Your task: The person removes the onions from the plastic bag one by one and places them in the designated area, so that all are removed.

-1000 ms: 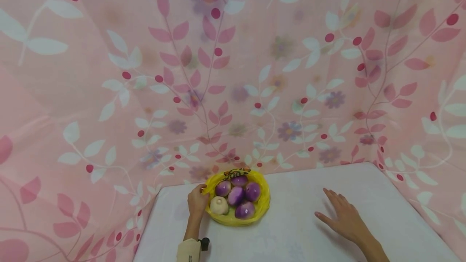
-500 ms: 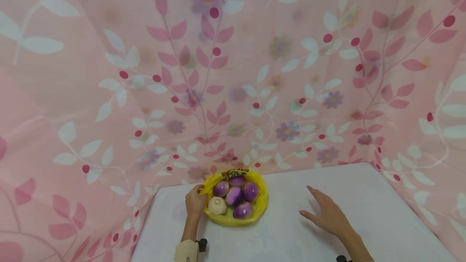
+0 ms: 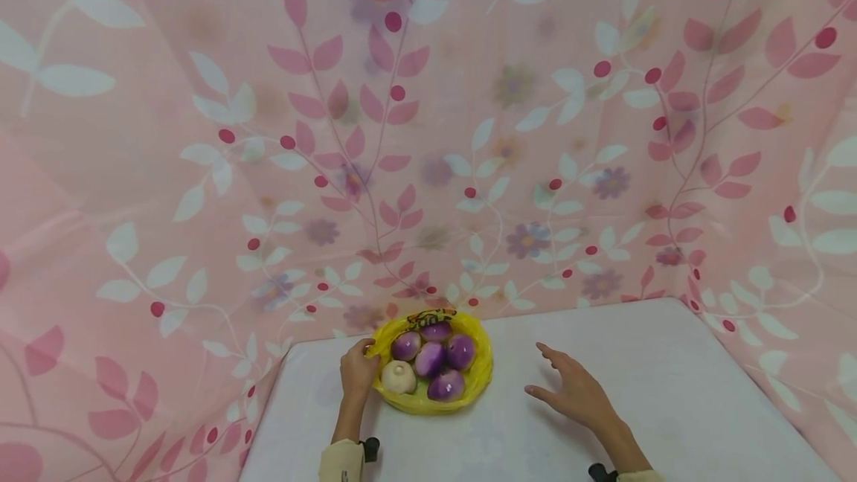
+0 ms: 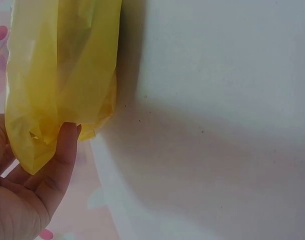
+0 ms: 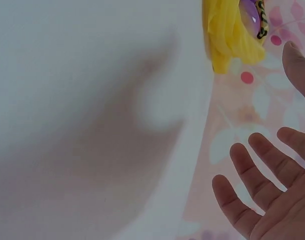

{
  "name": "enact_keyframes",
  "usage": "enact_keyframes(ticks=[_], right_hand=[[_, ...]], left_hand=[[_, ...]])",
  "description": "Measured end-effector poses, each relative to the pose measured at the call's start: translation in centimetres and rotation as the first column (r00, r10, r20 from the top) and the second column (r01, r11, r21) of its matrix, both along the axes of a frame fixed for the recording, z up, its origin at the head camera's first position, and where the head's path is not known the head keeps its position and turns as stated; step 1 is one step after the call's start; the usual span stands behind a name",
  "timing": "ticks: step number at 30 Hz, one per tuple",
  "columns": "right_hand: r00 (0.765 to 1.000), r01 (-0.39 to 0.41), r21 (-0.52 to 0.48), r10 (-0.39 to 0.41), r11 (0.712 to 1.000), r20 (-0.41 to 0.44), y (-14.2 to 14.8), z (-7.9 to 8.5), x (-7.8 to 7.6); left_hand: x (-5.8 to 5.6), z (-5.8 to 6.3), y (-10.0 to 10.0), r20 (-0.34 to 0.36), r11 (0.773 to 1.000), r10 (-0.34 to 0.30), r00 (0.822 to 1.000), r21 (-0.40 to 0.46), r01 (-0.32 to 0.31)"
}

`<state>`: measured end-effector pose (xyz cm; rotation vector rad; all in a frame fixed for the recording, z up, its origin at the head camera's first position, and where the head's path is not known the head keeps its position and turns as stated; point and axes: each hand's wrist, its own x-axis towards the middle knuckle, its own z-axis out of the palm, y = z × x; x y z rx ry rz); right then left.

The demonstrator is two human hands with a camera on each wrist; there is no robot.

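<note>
- We see a pink floral curtain (image 3: 502, 169) filling the upper frame and both sides, printed with pink and white leaves, deep-pink dots and blurred blossoms
- Below it we find a white tabletop (image 3: 656, 363) across the bottom, its far edge meeting the curtain, with faint pale marks on its surface
- On the tabletop, at lower centre and near that far edge, we see a yellow plastic bag (image 3: 487, 376) with its mouth spread wide and facing up; its side fills the upper left of the left-wrist view
- At lower right of centre we have the right hand (image 3: 579, 394) raised above the tabletop, well apart from the bag, its thumb away from the fingers; the right-wrist view shows the fingers spread, with a soft shadow beside them
- Just left of the bag we see the left hand (image 3: 358, 370), thumb and fingers pinching the bag's rim
- At the bottom edge we notice a cream sleeve (image 3: 343, 461) on the left arm
- Inside the bag we count five glossy round purple vegetables (image 3: 430, 360), clustered; we cannot tell their kind
- At their lower left, also in the bag, we see one cream-white round vegetable (image 3: 399, 378)
- Along the bag's back rim we see a black-and-orange print (image 3: 431, 317)
</note>
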<state>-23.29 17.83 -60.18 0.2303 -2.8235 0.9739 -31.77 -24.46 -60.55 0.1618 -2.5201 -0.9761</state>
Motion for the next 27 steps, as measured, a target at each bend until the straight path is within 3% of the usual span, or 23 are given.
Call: enact_keyframes(ticks=[11,27], right_hand=[[0.996,0.033,-0.047,-0.029,0.998,0.08,-3.4,0.5,-0.7],[0.994,-0.05,-0.1,0.06,0.994,0.093,-7.0,1.2,-1.5]], left_hand=[[0.0,0.2,0.1,0.023,1.0,-0.005,1.0,0.009,0.005],[0.0,0.4,0.3,0.027,1.0,-0.01,1.0,0.003,0.01]])
